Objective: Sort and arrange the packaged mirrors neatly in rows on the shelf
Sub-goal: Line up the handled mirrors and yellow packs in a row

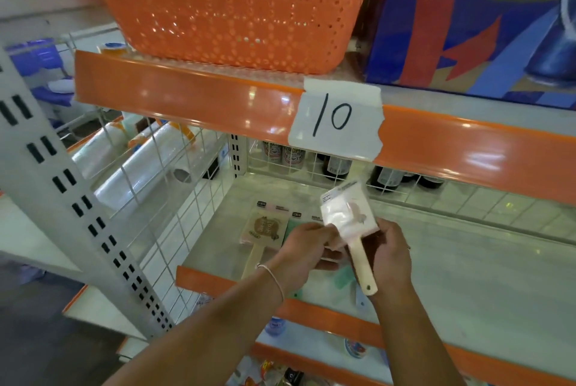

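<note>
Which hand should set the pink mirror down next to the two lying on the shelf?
Probably the right hand: it grips the pink mirror near its handle, while the left hand only pinches the packaging edge.

Head view looks down, close, onto the shelf (467,276).

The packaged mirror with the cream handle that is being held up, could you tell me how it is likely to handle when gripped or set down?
The packaged mirror probably stays stiff: it juts up from the right hand without sagging. Its glossy wrap may be slippery under the left hand. Being flat, it should lie steady on the shelf, like the brown-patterned mirror already there.
</note>
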